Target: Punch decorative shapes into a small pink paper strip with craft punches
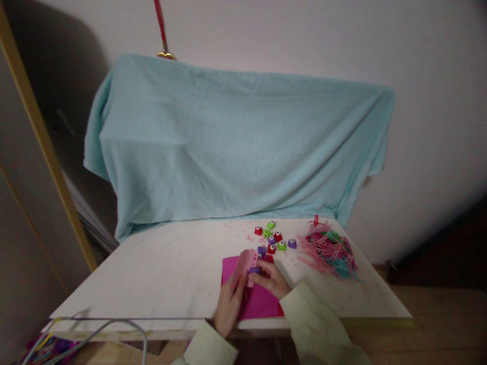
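My left hand (229,303) is closed on a light pink sheet of paper (242,268), held up at a slant near the table's front edge. In my right hand (273,280) a small purple craft punch (254,270) is gripped at the right edge of that sheet. A row of small punched shapes shows along the same edge, above the punch. Beneath both hands lies magenta paper (262,305), with red paper (281,309) peeking out at its side. Another purple punch (262,250) stands just beyond my right fingers.
Several more punches lie behind my hands, among them a green punch (281,246) and a red punch (258,230). Cut paper strips (332,249) are heaped at the right of the white table (152,274). A light blue cloth (243,147) hangs behind. A grey cable (125,321) crosses the front left edge.
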Demonstrator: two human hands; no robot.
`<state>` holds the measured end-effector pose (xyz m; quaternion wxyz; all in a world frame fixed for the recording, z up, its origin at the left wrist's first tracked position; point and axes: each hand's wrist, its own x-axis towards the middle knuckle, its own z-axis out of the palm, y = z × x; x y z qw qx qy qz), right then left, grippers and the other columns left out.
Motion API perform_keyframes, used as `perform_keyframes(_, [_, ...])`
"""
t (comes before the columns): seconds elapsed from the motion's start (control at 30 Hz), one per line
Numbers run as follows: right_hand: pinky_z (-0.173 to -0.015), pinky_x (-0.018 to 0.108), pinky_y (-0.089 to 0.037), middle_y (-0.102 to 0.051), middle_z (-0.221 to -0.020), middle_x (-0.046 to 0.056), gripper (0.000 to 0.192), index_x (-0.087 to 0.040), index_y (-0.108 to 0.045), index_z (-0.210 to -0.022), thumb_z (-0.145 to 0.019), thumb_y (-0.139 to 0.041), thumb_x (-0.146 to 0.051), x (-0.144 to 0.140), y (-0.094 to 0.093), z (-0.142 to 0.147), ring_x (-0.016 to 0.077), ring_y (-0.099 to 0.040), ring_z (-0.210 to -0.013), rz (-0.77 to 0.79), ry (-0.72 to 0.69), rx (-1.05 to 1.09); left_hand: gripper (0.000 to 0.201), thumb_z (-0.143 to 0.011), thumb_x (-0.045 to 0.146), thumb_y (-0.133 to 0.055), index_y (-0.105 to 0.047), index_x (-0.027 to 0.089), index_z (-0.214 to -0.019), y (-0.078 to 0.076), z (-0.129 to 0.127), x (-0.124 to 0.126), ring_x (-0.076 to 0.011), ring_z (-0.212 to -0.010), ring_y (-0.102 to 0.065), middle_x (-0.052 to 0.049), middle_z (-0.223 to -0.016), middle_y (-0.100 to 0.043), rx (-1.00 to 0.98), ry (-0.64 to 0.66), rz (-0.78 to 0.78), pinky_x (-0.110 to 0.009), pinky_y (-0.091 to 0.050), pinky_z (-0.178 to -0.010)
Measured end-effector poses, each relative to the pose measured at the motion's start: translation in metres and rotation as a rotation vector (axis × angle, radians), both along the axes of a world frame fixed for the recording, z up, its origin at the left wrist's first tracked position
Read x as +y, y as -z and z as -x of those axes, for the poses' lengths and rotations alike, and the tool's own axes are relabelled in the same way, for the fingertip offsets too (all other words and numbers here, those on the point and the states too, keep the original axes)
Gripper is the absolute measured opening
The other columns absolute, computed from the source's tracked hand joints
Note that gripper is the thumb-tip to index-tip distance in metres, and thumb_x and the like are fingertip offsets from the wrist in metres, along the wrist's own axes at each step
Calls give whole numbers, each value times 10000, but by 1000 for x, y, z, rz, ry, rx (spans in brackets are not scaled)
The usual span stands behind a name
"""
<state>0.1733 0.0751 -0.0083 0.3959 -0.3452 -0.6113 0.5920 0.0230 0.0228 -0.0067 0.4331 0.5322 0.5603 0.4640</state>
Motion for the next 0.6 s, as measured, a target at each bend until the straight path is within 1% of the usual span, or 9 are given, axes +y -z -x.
perform_keyframes(0.1, [-653, 279, -442, -601, -700, 11, 231, -175, -605, -776, -712, -674, -386, 0, 0, -1, 192, -565, -749, 1, -14, 5, 428, -839, 490, -443, -674, 131, -858, 1, 0, 1, -210, -743, -613, -62, -757, -689, 2, 1, -36, -287, -476, -695])
perform_keyframes(0.23, [-668, 280, -443, -604, -742, 10, 231, -169, -607, -799, -704, -687, -364, -1, 0, -1, 176, -561, -730, -5, -31, 4, 411, -831, 467, -464, -682, 138, -948, 3, 1, 1, -222, -789, -626, -62, -736, -696, 2, 7, -57, -300, -486, -742])
perform_keyframes(0.4, [-695, 308, -462, -611, -741, 13, 244, -169, -595, -855, -714, -682, -348, -1, -1, 0, 180, -576, -721, 23, -87, 31, 406, -850, 422, -454, -631, 147, -1091, 4, 2, 3, -217, -902, -624, -76, -960, -696, -9, 23, -86, -305, -480, -818])
perform_keyframes(0.6, [-710, 314, -462, -612, -738, 18, 222, -168, -599, -846, -729, -669, -343, -3, -3, 0, 188, -575, -741, -3, -71, 24, 404, -855, 395, -457, -594, 161, -1153, 6, 2, 4, -207, -908, -626, -65, -976, -692, 7, 27, -102, -303, -481, -829])
